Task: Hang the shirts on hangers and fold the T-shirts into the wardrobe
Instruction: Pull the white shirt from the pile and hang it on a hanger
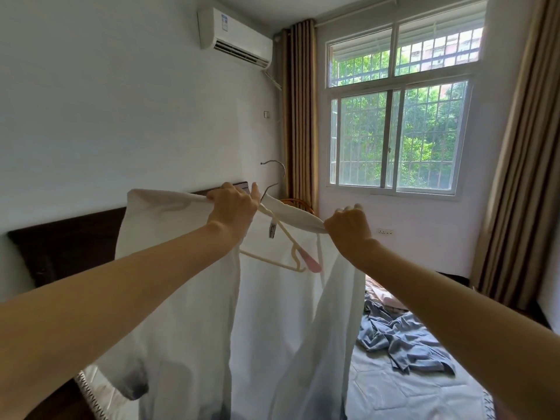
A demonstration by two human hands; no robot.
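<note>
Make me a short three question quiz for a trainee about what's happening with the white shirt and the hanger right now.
1. True or false: both hands grip the white shirt.
2. Which is in the shirt? A) cream hanger B) wooden hanger C) no hanger
3. What lies crumpled on the bed?

Key:
1. True: the left hand and right hand each hold the collar edge.
2. A
3. A blue garment.

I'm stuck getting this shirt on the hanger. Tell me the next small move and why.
Probably draw the collar in your right hand over the free hanger arm: that arm lies bare inside the white shirt, while your left hand grips the hanger neck and other shoulder.
</note>
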